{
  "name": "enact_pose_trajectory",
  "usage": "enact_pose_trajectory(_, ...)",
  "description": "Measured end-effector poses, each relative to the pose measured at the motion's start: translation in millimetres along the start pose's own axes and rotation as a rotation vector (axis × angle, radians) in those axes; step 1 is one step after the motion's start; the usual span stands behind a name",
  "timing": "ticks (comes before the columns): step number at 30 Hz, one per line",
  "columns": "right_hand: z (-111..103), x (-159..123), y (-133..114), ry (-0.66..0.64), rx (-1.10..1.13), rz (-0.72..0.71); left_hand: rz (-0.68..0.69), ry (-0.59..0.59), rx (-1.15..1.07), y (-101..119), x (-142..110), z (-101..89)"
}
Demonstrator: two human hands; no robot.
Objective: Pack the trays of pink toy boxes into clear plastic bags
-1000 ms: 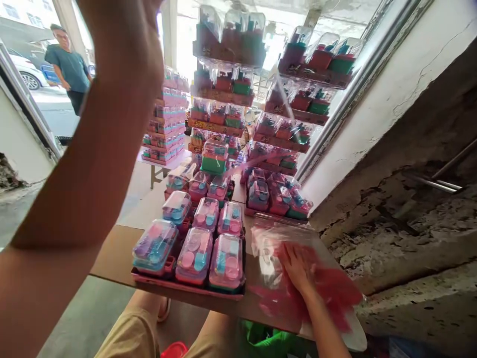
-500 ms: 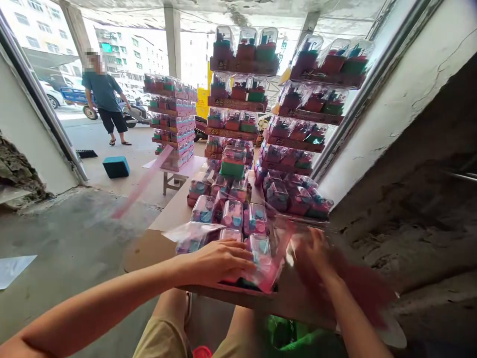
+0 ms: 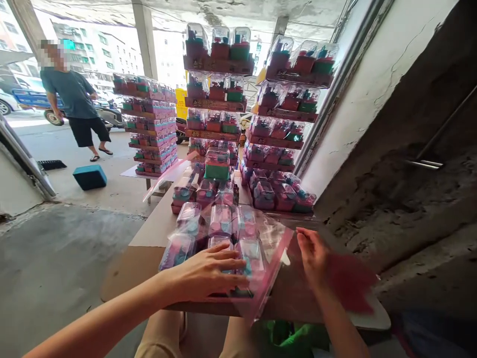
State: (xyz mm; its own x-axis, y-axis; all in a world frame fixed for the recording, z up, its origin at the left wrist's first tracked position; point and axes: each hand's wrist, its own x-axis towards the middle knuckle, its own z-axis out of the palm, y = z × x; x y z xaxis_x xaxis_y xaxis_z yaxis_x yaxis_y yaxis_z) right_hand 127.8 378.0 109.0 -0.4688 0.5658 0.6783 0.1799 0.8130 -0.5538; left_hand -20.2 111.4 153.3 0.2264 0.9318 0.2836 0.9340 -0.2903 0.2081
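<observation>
Head view, looking down over a cardboard-topped table (image 3: 149,233) at twelve o'clock from the wearer's lap. At far left, around ten o'clock, a person in a dark shirt and shorts (image 3: 76,102) stands on the street outside, with a teal box (image 3: 89,177) on the ground near them. Closer in, the left hand (image 3: 208,273) comes in from seven o'clock and lies flat, fingers spread and extended, palm down on top of a tray of small toy boxes (image 3: 219,233); it presses on them rather than gripping anything. The tray holds rows of clear-lidded pink and blue boxes and sits directly under and beyond that hand, near the table's front edge. A clear plastic bag with a pink edge (image 3: 274,248) is draped over the tray, running from the boxes out to the right at about two o'clock from the left hand. The right hand (image 3: 315,253) enters from five o'clock, just right of the tray, fingers loosely curled at the bag's right edge; whether it pinches the film cannot be told. Under it lies a stack of reddish bags (image 3: 352,283). Beyond, at twelve o'clock, tall stacks of boxed toys (image 3: 219,89) rise; a rough wall (image 3: 402,149) fills the right.
</observation>
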Motion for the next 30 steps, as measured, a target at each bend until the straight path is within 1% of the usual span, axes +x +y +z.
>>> enact_pose_trajectory(1, -9.1, -5.7, -19.5, 0.008, 0.026, -0.134, 0.002, 0.003, -0.028, -1.4, -0.6, -0.9)
enact_pose_trajectory(2, -17.0, -11.5, -39.2, -0.064, 0.048, -0.321, -0.004, 0.019, -0.072, -3.2, -1.4, -2.0)
enact_pose_trajectory(3, -22.9, -17.2, -58.0, -0.178, 0.085, -0.523, -0.02, 0.042, -0.129, -5.1, -2.2, -3.1)
enact_pose_trajectory(4, -26.4, -22.7, -74.9, -0.287, 0.078, -0.677, -0.044, 0.061, -0.19, -6.9, -3.1, -4.5)
enact_pose_trajectory(5, -27.4, -27.7, -89.3, -0.35, 0.06, -0.773, -0.072, 0.074, -0.248, -8.5, -3.9, -6.0)
enact_pose_trajectory(6, -25.9, -31.8, -100.7, -0.373, 0.055, -0.832, -0.1, 0.076, -0.294, -9.4, -4.7, -7.6)
enact_pose_trajectory(7, -22.4, -34.8, -109.1, -0.353, 0.06, -0.847, -0.124, 0.073, -0.321, -9.5, -5.3, -9.2)
enact_pose_trajectory(8, -17.6, -36.6, -114.8, -0.306, 0.08, -0.83, -0.147, 0.077, -0.332, -8.8, -5.8, -10.7)
enact_pose_trajectory(10, -6.4, -36.4, -120.5, -0.216, 0.131, -0.743, -0.199, 0.132, -0.334, -4.6, -6.0, -12.9)
enact_pose_trajectory(12, 4.2, -32.1, -122.7, -0.187, 0.134, -0.649, -0.281, 0.264, -0.362, 1.8, -5.1, -14.0)
enact_pose_trajectory(14, 13.1, -25.5, -125.2, -0.197, 0.108, -0.587, -0.415, 0.437, -0.45, 7.8, -2.8, -14.9)
enact_pose_trajectory(16, 20.7, -18.0, -129.3, -0.222, 0.099, -0.554, -0.549, 0.579, -0.625, 10.9, 0.5, -16.2)
enact_pose_trajectory(18, 26.9, -11.3, -135.2, -0.207, 0.108, -0.516, -0.625, 0.665, -0.864, 9.9, 3.5, -18.1)
enact_pose_trajectory(20, 31.3, -6.7, -142.8, -0.082, 0.084, -0.5, -0.641, 0.707, -1.073, 6.2, 5.4, -20.1)
enact_pose_trajectory(21, 32.7, -5.5, -147.0, -0.013, 0.056, -0.521, -0.642, 0.723, -1.137, 4.1, 5.7, -20.8)
enact_pose_trajectory(22, 33.8, -4.9, -151.3, 0.035, 0.022, -0.558, -0.643, 0.736, -1.172, 2.4, 5.7, -21.3)
enact_pose_trajectory(23, 34.7, -4.9, -155.4, 0.057, -0.011, -0.602, -0.642, 0.744, -1.179, 1.3, 5.3, -21.5)
enact_pose_trajectory(24, 35.6, -5.1, -159.2, 0.049, -0.035, -0.643, -0.637, 0.753, -1.163, 0.9, 4.7, -21.5)
enact_pose_trajectory(26, 37.8, -5.4, -165.0, -0.019, -0.046, -0.675, -0.626, 0.766, -1.08, 2.1, 2.9, -20.9)
enact_pose_trajectory(28, 40.2, -4.6, -168.1, -0.079, -0.02, -0.653, -0.6, 0.75, -0.983, 5.0, 0.6, -20.5)
enact_pose_trajectory(30, 42.1, -2.9, -169.3, -0.131, 0.018, -0.635, -0.578, 0.708, -0.868, 8.0, -1.9, -21.0)
